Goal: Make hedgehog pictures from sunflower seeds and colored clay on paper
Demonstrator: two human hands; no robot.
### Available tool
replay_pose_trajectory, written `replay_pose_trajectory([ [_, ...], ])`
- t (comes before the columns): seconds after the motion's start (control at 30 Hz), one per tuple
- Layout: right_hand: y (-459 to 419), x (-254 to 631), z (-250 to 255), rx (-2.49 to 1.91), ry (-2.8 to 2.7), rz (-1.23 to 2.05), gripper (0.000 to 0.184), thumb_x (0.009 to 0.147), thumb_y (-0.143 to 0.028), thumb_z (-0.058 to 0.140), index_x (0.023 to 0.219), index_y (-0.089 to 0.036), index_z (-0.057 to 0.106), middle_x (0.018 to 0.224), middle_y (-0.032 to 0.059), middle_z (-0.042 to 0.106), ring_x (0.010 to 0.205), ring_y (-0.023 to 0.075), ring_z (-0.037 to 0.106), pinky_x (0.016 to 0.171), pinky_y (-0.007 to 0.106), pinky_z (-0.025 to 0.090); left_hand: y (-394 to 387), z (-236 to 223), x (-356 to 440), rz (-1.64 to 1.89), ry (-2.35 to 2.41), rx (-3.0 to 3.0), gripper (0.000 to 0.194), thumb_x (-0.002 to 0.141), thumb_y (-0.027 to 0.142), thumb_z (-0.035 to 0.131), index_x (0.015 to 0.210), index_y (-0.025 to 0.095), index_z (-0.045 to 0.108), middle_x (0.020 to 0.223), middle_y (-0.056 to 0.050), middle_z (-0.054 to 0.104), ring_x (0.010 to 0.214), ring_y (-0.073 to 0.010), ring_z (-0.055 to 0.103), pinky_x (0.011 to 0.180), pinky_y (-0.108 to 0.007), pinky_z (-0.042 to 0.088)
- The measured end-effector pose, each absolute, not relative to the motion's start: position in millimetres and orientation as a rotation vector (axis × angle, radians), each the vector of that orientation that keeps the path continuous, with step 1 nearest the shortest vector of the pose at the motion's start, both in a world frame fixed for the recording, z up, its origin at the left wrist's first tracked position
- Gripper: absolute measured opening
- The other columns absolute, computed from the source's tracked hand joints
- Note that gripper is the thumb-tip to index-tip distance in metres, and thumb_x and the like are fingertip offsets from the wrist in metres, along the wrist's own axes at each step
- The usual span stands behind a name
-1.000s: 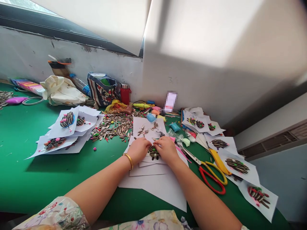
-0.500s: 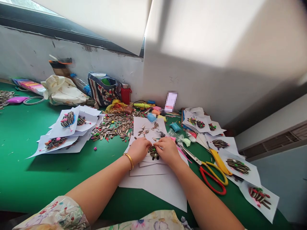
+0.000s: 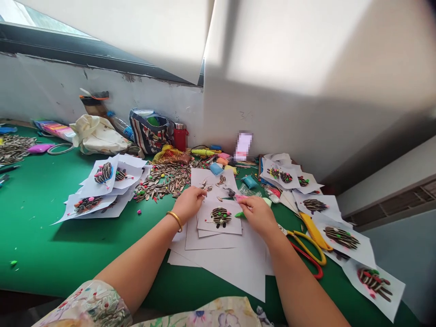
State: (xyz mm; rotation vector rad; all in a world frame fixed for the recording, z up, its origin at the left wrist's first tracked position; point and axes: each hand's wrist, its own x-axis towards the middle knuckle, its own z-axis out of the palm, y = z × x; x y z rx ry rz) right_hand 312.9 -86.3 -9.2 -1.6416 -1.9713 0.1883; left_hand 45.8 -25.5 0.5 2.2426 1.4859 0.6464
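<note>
A far-left window overlooks the green table; whether left hand or right hand grips anything, I cannot tell.

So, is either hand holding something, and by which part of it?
The right hand is at the pink item; whether and where it grips it cannot be told. No held thing can be made out in the left hand.

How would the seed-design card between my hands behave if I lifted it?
The card would probably flex, since it looks like thin paper. It may sag mid-sheet, where the striped seeds cluster. The coloured balls might come loose if knocked, since they sit on top.
</note>
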Motion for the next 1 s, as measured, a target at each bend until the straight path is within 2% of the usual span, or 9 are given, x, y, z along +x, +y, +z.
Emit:
replay_pose_trajectory([
  [0.2,-91.5,316.6,-11.4,-1.696,-2.147,0.180,0.020,0.080,-0.030,0.071,0.100,-0.028,0.073,0.106,0.0060,0.068,0.103,0.0270,0.058,0.084,0.040,0.044,-22.1,12.7,36.4,0.366,1.483,2.389,0.025,0.082,0.027,0.060,0.101,0.022,0.075,0.106,-0.009,0.067,0.100,-0.0270,0.061,0.091,-0.036,0.046],
  [0.3,-92.4,317.7,-7.3,-1.730,-2.225,0.273,0.017,0.080,-0.030,0.071,0.097,-0.027,0.073,0.103,0.0053,0.068,0.103,0.0266,0.056,0.084,0.037,0.043,-20.3,9.1,40.1,0.294,1.483,2.416,0.027,0.079,0.025,0.063,0.103,0.023,0.074,0.106,-0.009,0.066,0.099,-0.0255,0.062,0.091,-0.033,0.046],
  [0.47,-91.8,313.1,3.9,-1.821,-2.284,0.396,0.013,0.082,-0.027,0.068,0.094,-0.023,0.071,0.104,0.0058,0.068,0.104,0.0247,0.055,0.086,0.033,0.040,-13.3,0.8,46.2,0.260,1.556,2.404,0.017,0.076,0.028,0.068,0.091,0.023,0.075,0.098,-0.008,0.066,0.093,-0.0242,0.063,0.084,-0.032,0.048],
  [0.67,-93.5,309.0,7.2,-1.854,-2.279,0.410,0.011,0.085,-0.027,0.064,0.093,-0.021,0.068,0.104,0.0064,0.067,0.104,0.0227,0.055,0.085,0.030,0.039,-14.8,-1.0,54.7,0.273,1.633,2.422,0.009,0.080,0.024,0.064,0.079,0.020,0.072,0.092,-0.009,0.067,0.090,-0.0251,0.063,0.079,-0.032,0.047],
  [0.87,-98.6,308.0,17.0,-1.993,-2.259,0.376,0.016,0.088,-0.029,0.054,0.091,-0.021,0.067,0.098,0.0065,0.068,0.090,0.0206,0.060,0.068,0.027,0.036,-19.4,3.8,51.6,0.371,1.653,2.448,0.016,0.088,0.021,0.052,0.085,0.019,0.068,0.090,-0.009,0.069,0.090,-0.0243,0.063,0.081,-0.032,0.045],
  [1.0,-100.9,310.8,21.1,-2.077,-2.245,0.326,0.022,0.090,-0.028,0.047,0.091,-0.020,0.068,0.096,0.0079,0.069,0.085,0.0204,0.060,0.061,0.027,0.032,-20.0,4.1,44.7,0.435,1.638,2.436,0.021,0.089,0.020,0.050,0.099,0.022,0.067,0.097,-0.006,0.071,0.094,-0.0233,0.064,0.081,-0.031,0.045],
])
